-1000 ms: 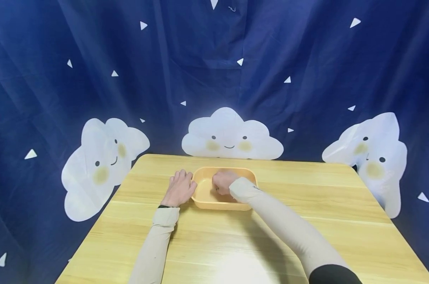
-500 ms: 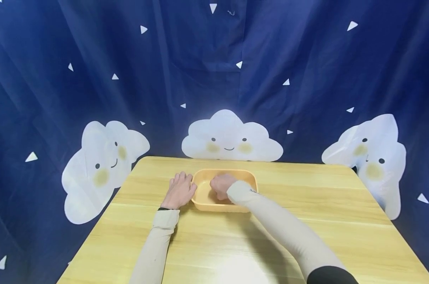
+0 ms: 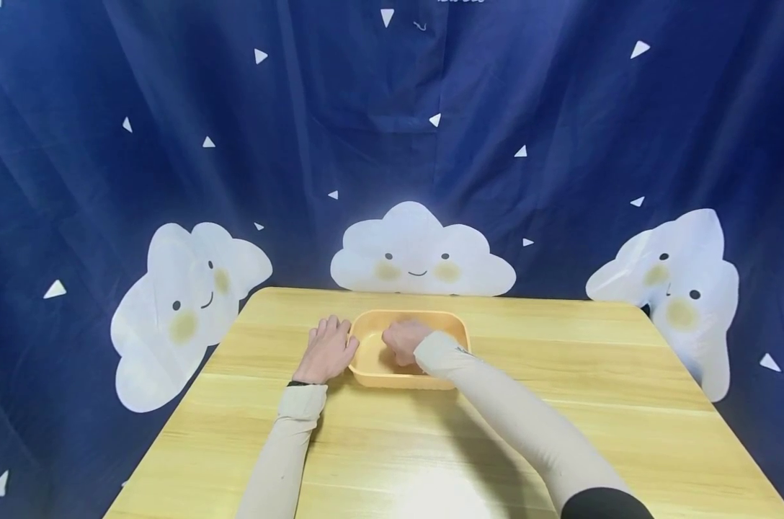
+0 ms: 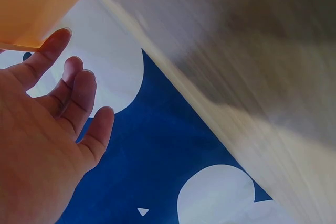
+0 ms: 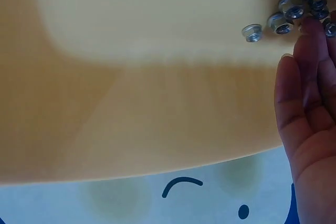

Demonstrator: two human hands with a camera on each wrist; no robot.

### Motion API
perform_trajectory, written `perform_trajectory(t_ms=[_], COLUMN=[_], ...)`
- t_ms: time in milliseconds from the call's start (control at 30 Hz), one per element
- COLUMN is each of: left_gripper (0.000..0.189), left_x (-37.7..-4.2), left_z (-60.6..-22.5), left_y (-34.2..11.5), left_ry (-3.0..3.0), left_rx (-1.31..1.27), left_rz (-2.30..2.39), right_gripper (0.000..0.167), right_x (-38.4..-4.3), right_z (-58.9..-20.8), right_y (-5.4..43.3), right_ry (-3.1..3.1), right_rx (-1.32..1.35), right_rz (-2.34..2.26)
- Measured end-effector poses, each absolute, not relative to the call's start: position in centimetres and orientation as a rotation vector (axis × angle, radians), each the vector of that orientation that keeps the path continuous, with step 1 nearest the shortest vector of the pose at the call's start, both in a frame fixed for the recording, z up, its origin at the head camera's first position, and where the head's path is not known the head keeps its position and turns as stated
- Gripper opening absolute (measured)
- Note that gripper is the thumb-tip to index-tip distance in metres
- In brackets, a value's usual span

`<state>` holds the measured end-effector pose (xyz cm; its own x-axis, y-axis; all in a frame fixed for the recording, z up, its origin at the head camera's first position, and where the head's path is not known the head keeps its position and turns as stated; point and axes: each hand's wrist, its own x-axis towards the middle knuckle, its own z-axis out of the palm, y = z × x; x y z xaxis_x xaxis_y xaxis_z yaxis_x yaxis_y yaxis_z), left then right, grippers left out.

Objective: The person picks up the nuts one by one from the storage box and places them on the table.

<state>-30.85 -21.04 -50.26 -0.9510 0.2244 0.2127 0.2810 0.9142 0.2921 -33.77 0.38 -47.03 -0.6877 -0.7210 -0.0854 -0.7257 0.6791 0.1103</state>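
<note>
An orange plastic basin (image 3: 374, 380) stands on the wooden table in the head view. My left hand (image 3: 327, 351) holds its left rim, the thumb over the edge and the index finger against the outer wall. In the left wrist view the other fingers of that hand (image 4: 52, 114) are loosely bent. Inside the basin my right hand (image 3: 406, 342) reaches down to the floor. Several metal flange nuts (image 5: 291, 7) lie about its fingertips in the right wrist view, one flange nut (image 5: 252, 33) a little apart. Fairly straight fingers (image 5: 289, 87) touch the group; the thumb is hidden.
The light wooden table (image 3: 593, 382) runs out on both sides of the basin and towards me. Behind its far edge hangs a dark blue curtain (image 3: 366, 158) with white clouds and triangles.
My right hand has shifted slightly left inside the basin and now hardly moves. The left hand stays at the rim. The head view has tilted up a little.
</note>
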Motion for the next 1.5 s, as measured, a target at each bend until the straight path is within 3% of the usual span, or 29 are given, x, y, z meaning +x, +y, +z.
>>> perform_trajectory(t_ms=[300,667,1500], left_gripper=[0.021,0.022,0.02], left_x=[-30.9,-30.8,-30.6], left_z=[-50.1,-50.2,-50.1], left_y=[-20.9,-21.0,-20.9], left_ry=[-2.899,-2.882,-2.871], left_rx=[-0.389,-0.382,-0.381], left_rz=[-0.49,-0.485,-0.477], right_gripper=[0.03,0.048,0.04], right_x=[-34.4,-34.5,-33.6], right_z=[-47.6,-47.7,-47.5], right_y=[0.4,0.1,-1.0], right_ry=[2.739,2.719,2.718], right_rx=[-1.209,-1.255,-1.287], right_rz=[-0.019,-0.15,-0.039])
